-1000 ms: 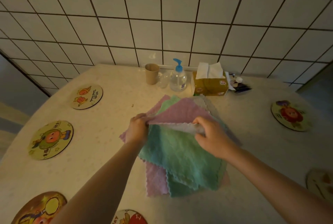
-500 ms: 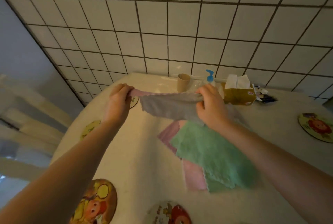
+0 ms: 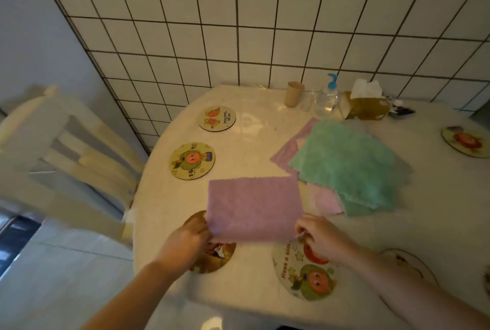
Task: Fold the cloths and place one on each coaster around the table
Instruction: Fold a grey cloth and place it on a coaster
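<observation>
Left hand (image 3: 185, 242) pinching the near left corner of a purple cloth (image 3: 253, 207), fingers curled over the edge. Right hand (image 3: 320, 239) pinching the near right corner of the same cloth in the same way. Cloth stretched between both hands, spread out flat toward the far side, scalloped far edge running level; whether resting on the table (image 3: 254, 144) or lifted just above cannot be told. Under the left hand and the cloth's near left corner, a dark brown coaster (image 3: 214, 260) at the near left edge of the table, partly hidden. Just beside the right hand, a pale coaster (image 3: 305, 276) with cartoon fruit figures near the near edge, its far rim covered by cloth and fingers. Further right along the near edge, another coaster (image 3: 408, 263), half hidden by the right forearm. Beyond the held cloth, toward the table's middle, a loose stack of cloths (image 3: 347, 162): green on top, pink and purple corners poking out beneath, touching the held cloth's far right corner. Along the left edge, a yellow-green coaster (image 3: 192, 161), and past it a smaller cream coaster (image 3: 217, 118). At the right edge, a coaster (image 3: 465, 141) with a red figure. At the far edge against the tiled wall, a beige cup (image 3: 294, 93), a pump bottle (image 3: 327, 98) with a blue top, and a tissue box (image 3: 367, 106). Off the left edge, a pale wooden chair (image 3: 66, 144), blurred.
</observation>
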`<act>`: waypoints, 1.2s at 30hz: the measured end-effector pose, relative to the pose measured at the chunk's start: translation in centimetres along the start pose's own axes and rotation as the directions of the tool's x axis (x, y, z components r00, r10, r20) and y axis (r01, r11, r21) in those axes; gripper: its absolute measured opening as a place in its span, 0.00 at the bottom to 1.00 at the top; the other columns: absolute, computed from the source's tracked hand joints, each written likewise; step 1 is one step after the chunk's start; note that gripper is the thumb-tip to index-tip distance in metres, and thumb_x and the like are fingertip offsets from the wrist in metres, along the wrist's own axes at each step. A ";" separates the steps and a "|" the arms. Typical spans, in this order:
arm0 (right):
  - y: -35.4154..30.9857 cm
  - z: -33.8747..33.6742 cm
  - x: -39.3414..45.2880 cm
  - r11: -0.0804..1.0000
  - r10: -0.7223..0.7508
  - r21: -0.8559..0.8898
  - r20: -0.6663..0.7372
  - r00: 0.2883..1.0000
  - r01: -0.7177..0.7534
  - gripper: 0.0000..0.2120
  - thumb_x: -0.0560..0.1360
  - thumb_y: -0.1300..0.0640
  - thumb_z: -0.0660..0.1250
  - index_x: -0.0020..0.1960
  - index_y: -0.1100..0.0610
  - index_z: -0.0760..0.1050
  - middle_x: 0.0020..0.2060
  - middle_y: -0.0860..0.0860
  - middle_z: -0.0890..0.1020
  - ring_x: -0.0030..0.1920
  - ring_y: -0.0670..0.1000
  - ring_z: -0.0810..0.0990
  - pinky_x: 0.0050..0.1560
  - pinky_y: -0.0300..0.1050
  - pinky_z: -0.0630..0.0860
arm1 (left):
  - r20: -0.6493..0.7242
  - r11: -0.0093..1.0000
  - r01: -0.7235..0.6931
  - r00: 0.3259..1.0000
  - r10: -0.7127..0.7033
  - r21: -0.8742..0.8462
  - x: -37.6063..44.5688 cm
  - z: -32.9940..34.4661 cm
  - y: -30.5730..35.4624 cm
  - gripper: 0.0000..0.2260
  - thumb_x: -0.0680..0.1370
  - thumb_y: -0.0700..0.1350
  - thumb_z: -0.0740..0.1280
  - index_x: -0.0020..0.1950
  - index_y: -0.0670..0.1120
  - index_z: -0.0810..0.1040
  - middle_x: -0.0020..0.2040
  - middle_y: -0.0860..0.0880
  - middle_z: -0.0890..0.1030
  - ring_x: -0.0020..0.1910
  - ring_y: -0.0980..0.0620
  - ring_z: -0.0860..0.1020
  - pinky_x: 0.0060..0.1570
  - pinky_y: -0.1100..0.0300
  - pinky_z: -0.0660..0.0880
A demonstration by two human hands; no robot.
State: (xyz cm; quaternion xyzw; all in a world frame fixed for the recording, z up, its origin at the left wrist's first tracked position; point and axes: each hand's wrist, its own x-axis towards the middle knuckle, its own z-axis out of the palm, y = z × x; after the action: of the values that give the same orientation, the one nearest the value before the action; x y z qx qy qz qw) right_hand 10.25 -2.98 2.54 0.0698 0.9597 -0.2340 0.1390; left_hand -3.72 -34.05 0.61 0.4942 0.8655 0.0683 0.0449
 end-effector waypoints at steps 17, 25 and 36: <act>3.6 -0.1 5.3 0.884 0.418 0.321 -0.223 0.881 -0.339 0.04 0.75 0.54 0.67 0.45 0.55 0.78 0.39 0.47 0.80 0.37 0.40 0.76 0.35 0.33 0.73 | 0.363 0.213 0.646 0.636 -0.681 -0.733 6.6 1.6 -3.3 0.09 0.76 0.44 0.70 0.44 0.37 0.79 0.38 0.41 0.78 0.37 0.46 0.76 0.37 0.53 0.75; 5.3 -1.4 9.7 0.851 0.470 0.352 -0.183 0.863 -0.389 0.11 0.76 0.57 0.66 0.56 0.59 0.79 0.51 0.52 0.82 0.41 0.42 0.74 0.34 0.18 0.65 | 0.316 0.155 0.670 0.525 -0.791 -0.726 11.3 4.5 -4.3 0.10 0.78 0.46 0.67 0.37 0.45 0.78 0.37 0.43 0.80 0.38 0.45 0.76 0.37 0.53 0.71; 6.4 -1.4 11.5 0.832 0.521 0.293 -0.117 0.846 -0.471 0.12 0.77 0.49 0.65 0.52 0.57 0.77 0.35 0.44 0.77 0.32 0.39 0.71 0.24 0.30 0.65 | 0.298 0.206 0.717 0.509 -0.808 -0.666 12.2 5.6 -5.0 0.10 0.77 0.48 0.68 0.39 0.44 0.75 0.37 0.45 0.79 0.39 0.45 0.76 0.37 0.53 0.69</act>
State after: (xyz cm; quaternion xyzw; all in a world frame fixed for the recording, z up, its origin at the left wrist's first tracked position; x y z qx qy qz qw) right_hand 0.26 4.07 -2.44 0.3567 0.8791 -0.3025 0.0921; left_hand -13.30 -25.62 -5.82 -0.0649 0.8893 0.3995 0.2131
